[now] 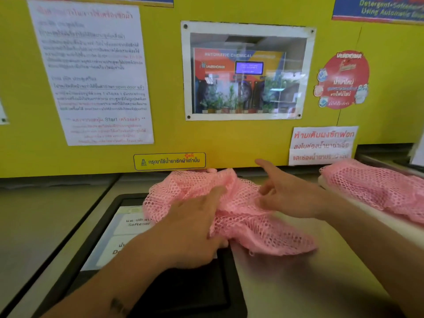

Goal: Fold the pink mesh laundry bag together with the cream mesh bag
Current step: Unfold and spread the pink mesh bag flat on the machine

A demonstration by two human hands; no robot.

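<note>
The pink mesh laundry bag (247, 216) lies crumpled on the grey machine top (309, 283), close to the yellow wall. My left hand (195, 226) rests palm down on its left edge, and the mesh laps over my thumb side, so I am holding it there. Blurred, my right hand (286, 191) hovers over the bag's upper right with fingers spread and the index finger stretched out. More pink mesh (378, 191) lies at the right on a cream-white strip (358, 205). I cannot tell whether that strip is the cream mesh bag.
A black-framed detergent lid (195, 294) with white softener labels (130, 223) sits under my left forearm. The yellow wall (229, 138) with notices and a window panel (247, 72) rises right behind the bag. Grey surface extends to the left and front right.
</note>
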